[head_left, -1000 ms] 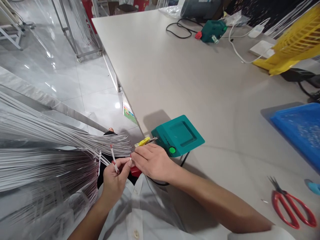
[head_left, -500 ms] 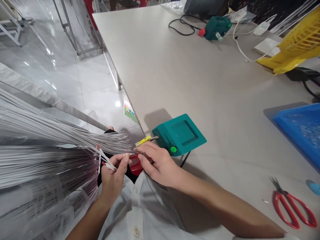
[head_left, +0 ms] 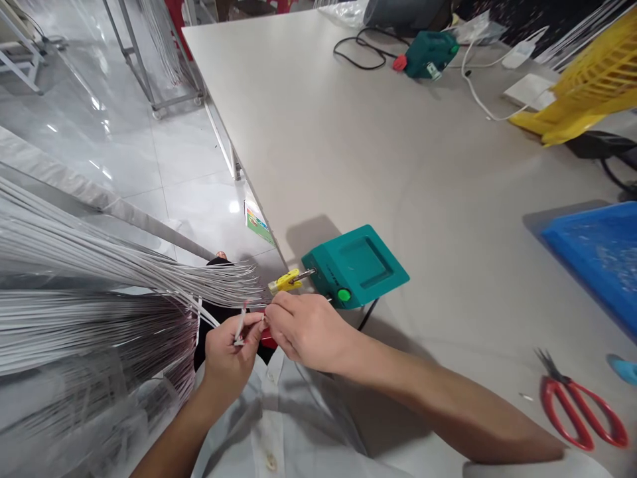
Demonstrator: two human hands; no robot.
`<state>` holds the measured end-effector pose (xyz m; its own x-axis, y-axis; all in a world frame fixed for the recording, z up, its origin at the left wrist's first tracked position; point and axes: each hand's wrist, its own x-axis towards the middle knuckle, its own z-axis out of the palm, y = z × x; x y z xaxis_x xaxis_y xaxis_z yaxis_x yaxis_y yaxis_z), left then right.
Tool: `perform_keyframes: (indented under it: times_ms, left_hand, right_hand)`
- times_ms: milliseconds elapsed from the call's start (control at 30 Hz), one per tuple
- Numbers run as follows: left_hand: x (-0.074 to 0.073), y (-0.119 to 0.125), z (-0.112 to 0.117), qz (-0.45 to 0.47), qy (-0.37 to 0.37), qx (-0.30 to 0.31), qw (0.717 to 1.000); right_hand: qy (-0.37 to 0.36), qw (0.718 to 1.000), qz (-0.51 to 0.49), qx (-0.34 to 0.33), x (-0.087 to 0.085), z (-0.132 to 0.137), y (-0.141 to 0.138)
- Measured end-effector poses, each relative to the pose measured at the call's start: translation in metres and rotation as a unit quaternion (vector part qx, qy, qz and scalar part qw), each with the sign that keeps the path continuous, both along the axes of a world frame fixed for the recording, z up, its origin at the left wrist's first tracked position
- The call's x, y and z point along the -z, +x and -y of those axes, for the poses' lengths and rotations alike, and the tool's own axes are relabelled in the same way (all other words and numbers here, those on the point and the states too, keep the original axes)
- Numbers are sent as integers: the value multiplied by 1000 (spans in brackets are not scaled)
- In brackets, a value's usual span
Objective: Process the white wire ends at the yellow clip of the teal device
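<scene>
My left hand (head_left: 229,348) is closed on a white cable (head_left: 239,326), whose stripped end shows reddish inner wires. Against its thumb and index fingertip press the closed fingertips of my right hand (head_left: 311,332), pinching the cable's end; the exact grip is hidden. Just beyond the right hand, a yellow clip (head_left: 286,281) is attached to the metal post of a green device (head_left: 365,265) with a bright green button, at the table edge. A thick bundle of white cables (head_left: 164,265) reaches in from the left, its ends near my hands.
Red-handled scissors (head_left: 580,405) lie on the table (head_left: 423,172) at the lower right. A blue tray (head_left: 597,255) sits at the right edge. Farther back are a second green device (head_left: 432,54), with black and white cords, and a yellow slatted object (head_left: 592,86). A wheeled metal rack (head_left: 144,73) stands beyond the table.
My right hand has moved down and left, its fingers closing at my left fingertips. The cable in my left hand now points more upright.
</scene>
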<state>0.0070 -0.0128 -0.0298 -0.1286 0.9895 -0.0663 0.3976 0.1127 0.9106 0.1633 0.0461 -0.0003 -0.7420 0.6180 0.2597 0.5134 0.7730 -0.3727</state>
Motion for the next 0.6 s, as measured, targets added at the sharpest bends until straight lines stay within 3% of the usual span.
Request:
perform_keyframes:
  times_ms: [67, 133, 167, 233, 267, 300, 333, 367, 400, 500, 533, 600]
  left_hand:
    - [0, 1, 1, -50, 53, 2, 997]
    - [-1, 2, 2, -83, 94, 3, 992]
    - [-1, 2, 2, -90, 108, 2, 990]
    - [-1, 4, 3, -89, 118, -7, 989]
    - [0, 5, 3, -80, 112, -14, 990]
    - [0, 5, 3, -66, 99, -21, 993]
    - [0, 6, 3, -44, 79, -27, 996]
    - [0, 6, 3, -17, 53, -34, 998]
    - [0, 6, 2, 17, 25, -39, 999]
    - [0, 4, 0, 129, -49, -44, 989]
    - [0, 3, 0, 160, -66, -42, 984]
    - [0, 2, -1, 196, -87, -34, 976]
  right_hand:
    - [-120, 991, -49, 31, 0, -1, -1]
    - [-313, 941, -113, 65, 1, -2, -3]
    - [-426, 890, -143, 76, 3, -3, -4]
    - [-624, 752, -193, 89, 6, -3, -5]
    - [-689, 687, -210, 92, 8, -3, -6]
    - [-727, 644, -220, 96, 9, -2, -5]
    - [-734, 632, -223, 105, 9, -1, -5]
    - [-715, 653, -219, 116, 8, 0, -4]
    - [-673, 699, -209, 124, 6, 1, -2]
    - [-444, 871, -159, 135, -1, 5, 1]
    - [-366, 911, -142, 128, -2, 5, 2]
    - [-240, 959, -114, 94, -2, 5, 3]
